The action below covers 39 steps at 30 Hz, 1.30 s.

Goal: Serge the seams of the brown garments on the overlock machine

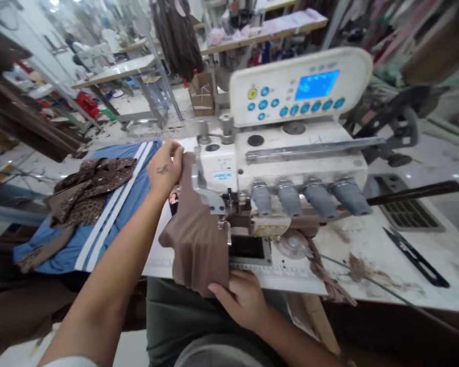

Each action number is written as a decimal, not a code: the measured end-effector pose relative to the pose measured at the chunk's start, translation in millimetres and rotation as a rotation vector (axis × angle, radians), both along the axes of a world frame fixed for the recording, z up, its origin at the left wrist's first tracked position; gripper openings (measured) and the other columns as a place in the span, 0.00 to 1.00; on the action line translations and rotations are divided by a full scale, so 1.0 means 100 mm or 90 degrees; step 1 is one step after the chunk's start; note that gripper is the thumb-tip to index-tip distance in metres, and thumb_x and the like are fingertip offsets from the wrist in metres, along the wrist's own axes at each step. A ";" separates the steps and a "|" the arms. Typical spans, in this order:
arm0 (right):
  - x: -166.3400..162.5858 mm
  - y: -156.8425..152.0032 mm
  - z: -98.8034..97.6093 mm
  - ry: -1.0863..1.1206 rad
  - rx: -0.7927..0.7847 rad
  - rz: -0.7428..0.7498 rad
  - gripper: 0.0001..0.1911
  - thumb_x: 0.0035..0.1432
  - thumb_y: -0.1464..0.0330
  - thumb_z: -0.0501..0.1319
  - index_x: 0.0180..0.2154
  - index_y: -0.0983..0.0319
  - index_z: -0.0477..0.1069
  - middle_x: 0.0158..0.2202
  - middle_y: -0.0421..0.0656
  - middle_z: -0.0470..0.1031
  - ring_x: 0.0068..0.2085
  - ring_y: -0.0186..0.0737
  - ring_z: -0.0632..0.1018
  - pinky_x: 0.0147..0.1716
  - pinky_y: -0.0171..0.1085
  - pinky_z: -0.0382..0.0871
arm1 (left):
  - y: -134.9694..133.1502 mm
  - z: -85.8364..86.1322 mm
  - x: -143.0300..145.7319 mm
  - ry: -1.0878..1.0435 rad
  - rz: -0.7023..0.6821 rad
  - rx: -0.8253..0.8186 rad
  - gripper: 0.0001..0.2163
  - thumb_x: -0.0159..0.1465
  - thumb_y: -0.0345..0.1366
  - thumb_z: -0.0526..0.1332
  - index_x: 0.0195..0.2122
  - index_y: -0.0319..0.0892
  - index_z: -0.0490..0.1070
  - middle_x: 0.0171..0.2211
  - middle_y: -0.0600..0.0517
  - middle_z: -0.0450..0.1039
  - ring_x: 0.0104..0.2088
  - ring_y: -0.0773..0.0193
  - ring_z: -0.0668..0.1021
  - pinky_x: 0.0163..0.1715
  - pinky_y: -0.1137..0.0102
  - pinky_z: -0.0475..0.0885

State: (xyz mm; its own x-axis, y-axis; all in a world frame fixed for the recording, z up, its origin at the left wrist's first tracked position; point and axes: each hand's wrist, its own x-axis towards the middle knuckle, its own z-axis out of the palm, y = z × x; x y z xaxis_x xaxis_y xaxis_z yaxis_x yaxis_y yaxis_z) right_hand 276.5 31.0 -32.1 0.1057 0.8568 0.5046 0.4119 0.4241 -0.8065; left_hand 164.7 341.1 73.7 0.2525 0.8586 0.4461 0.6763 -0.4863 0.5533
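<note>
A brown fabric piece [197, 234] lies across the bed of a white overlock sewing machine [286, 158], just left of its presser foot. My left hand [167, 167] reaches behind the needle area, fingers closed on the far end of the fabric. At the table's front edge my right hand [241, 299] grips the near end of the same piece, thumb on top. The fabric runs between both hands and droops over the front edge.
A blue cloth with white stripes [110, 214] and a patterned brown garment [87, 191] lie left of the machine. Black thread snips [415, 257] rest on the table at right, near brown fabric trimmings [331, 283]. Other sewing tables stand behind.
</note>
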 end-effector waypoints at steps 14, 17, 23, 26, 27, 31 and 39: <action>-0.07 -0.05 0.00 -0.024 0.061 -0.005 0.27 0.75 0.66 0.56 0.21 0.59 0.58 0.17 0.36 0.60 0.20 0.33 0.64 0.22 0.35 0.54 | -2.69 -0.71 -1.30 -0.131 -0.099 -0.413 0.18 0.70 0.49 0.61 0.56 0.48 0.78 0.57 0.46 0.79 0.61 0.47 0.77 0.66 0.51 0.66; -0.07 -0.05 -0.02 -0.032 0.063 -0.005 0.28 0.76 0.64 0.56 0.20 0.59 0.56 0.17 0.35 0.58 0.20 0.32 0.62 0.22 0.35 0.53 | -2.74 -0.57 -1.48 -0.230 -0.041 -0.515 0.22 0.65 0.51 0.66 0.56 0.46 0.78 0.51 0.46 0.82 0.53 0.47 0.81 0.56 0.59 0.76; -0.08 -0.04 -0.06 -0.025 0.042 -0.010 0.32 0.76 0.57 0.55 0.19 0.59 0.53 0.17 0.35 0.54 0.20 0.33 0.60 0.23 0.36 0.51 | -2.75 -0.47 -1.80 -0.387 0.059 -0.518 0.24 0.57 0.55 0.72 0.47 0.45 0.79 0.48 0.45 0.82 0.53 0.44 0.81 0.52 0.57 0.78; -0.07 -0.03 -0.09 -0.030 0.019 -0.021 0.33 0.76 0.54 0.52 0.19 0.59 0.54 0.18 0.35 0.55 0.21 0.32 0.60 0.24 0.35 0.52 | -2.67 -0.53 -1.86 -0.204 0.028 -0.518 0.20 0.52 0.53 0.76 0.37 0.44 0.81 0.48 0.47 0.82 0.58 0.43 0.78 0.62 0.57 0.72; -0.06 -0.03 -0.10 -0.036 0.010 -0.023 0.33 0.77 0.53 0.52 0.19 0.59 0.54 0.18 0.35 0.55 0.21 0.32 0.60 0.24 0.35 0.51 | -2.65 -0.55 -1.87 -0.197 0.032 -0.519 0.19 0.54 0.55 0.74 0.34 0.45 0.80 0.45 0.47 0.83 0.57 0.43 0.78 0.62 0.57 0.72; -0.04 -0.03 -0.12 -0.051 -0.008 -0.003 0.33 0.76 0.52 0.54 0.19 0.59 0.55 0.18 0.35 0.56 0.22 0.32 0.61 0.25 0.35 0.51 | -2.68 -0.61 -1.91 -0.229 0.085 -0.537 0.22 0.55 0.60 0.70 0.38 0.46 0.82 0.41 0.48 0.84 0.55 0.41 0.80 0.58 0.53 0.76; -0.04 -0.04 -0.11 -0.016 -0.013 0.011 0.32 0.75 0.54 0.53 0.20 0.58 0.52 0.18 0.34 0.53 0.21 0.32 0.59 0.24 0.35 0.49 | -2.83 -0.63 -2.10 -0.249 0.169 -0.556 0.27 0.46 0.62 0.74 0.37 0.46 0.83 0.39 0.45 0.85 0.51 0.36 0.83 0.55 0.48 0.77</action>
State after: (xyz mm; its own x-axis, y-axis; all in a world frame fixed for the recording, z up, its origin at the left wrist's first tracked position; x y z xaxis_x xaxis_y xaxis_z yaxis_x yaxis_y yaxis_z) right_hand 272.9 27.3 -42.7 0.0785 0.8683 0.4897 0.4248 0.4153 -0.8044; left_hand -45.1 58.3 10.5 -0.0250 0.9330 -0.3590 0.3969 0.3388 0.8530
